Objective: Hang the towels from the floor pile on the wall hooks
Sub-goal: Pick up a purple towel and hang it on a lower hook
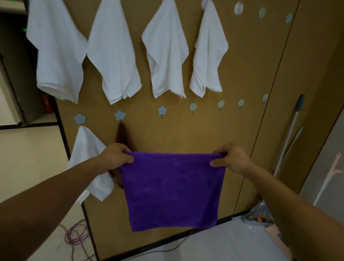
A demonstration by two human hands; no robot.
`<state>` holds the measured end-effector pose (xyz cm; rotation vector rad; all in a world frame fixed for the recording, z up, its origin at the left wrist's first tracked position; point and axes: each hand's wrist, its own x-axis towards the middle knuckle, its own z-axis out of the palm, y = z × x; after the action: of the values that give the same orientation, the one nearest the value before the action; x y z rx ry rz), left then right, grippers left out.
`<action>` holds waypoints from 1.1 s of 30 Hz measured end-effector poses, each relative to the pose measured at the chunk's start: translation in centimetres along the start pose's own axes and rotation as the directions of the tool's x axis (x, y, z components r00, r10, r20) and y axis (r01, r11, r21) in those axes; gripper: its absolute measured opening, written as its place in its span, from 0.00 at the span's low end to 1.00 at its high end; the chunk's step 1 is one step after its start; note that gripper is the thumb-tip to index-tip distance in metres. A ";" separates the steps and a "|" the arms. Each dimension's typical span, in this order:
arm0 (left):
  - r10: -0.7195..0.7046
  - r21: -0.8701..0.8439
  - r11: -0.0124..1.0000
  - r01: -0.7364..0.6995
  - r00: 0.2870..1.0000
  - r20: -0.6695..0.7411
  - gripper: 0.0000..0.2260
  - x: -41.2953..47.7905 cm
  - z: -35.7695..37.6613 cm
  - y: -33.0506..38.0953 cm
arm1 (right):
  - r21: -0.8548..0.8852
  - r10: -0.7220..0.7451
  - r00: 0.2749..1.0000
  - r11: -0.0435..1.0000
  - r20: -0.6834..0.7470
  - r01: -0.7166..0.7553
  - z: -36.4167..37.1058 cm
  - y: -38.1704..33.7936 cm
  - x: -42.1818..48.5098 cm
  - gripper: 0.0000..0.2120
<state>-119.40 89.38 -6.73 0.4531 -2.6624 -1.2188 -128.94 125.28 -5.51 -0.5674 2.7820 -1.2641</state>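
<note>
I am holding the purple towel [170,190] spread flat in front of the brown wall panel [246,64]. It hangs freely from its top hem. It looks like thin microfibre, so I judge it light, soft and limp, with no stiffness of its own. It should sag wherever it is not held and drape over a hook easily, and the nap looks too grippy to slide off. The upper corners are the places to hold it, and my hands are there. The left hand [116,157] pinches the towel's upper left corner, thumb in front and fingers curled over the hem. The right hand [230,158] pinches the upper right corner the same way. The hands are well apart, with the hem nearly taut between them. Both forearms reach forward towards the towel, wrists turned inward. Above the towel a blue flower hook [162,111] is bare. Just beside its upper left corner hangs a brown towel [123,135], and beyond that a white towel [86,145]. To hang the purple one I would probably bunch one corner first.
</note>
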 end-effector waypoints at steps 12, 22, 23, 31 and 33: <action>0.297 0.376 0.914 -0.156 0.887 -0.353 0.16 5.0 0.5 -0.8 | 0.131 -0.009 0.957 0.990 -0.289 0.049 5.5 -2.6 7.2 0.10; 0.088 -0.388 0.888 -0.246 0.920 -0.382 0.16 12.8 2.3 0.8 | 0.266 -0.123 0.990 0.959 0.075 0.099 7.9 -4.3 14.1 0.13; 0.095 -0.401 0.882 -0.247 0.927 -0.362 0.16 13.5 2.4 0.8 | 0.226 -0.125 0.984 0.970 0.125 0.095 8.0 -4.2 14.8 0.18; 0.210 -0.204 0.958 -0.200 0.977 0.027 0.22 19.2 3.8 -0.9 | 0.064 -0.195 0.928 0.981 0.319 0.184 8.8 -2.6 20.9 0.34; 0.223 -0.220 0.956 -0.195 0.969 0.109 0.23 20.6 3.6 -1.2 | -0.001 -0.197 0.919 0.978 0.342 0.210 8.9 -1.8 22.7 0.36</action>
<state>-139.50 84.04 -9.21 0.0562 -2.5673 -1.4839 -147.99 110.03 -7.44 -0.9973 2.5118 -1.0248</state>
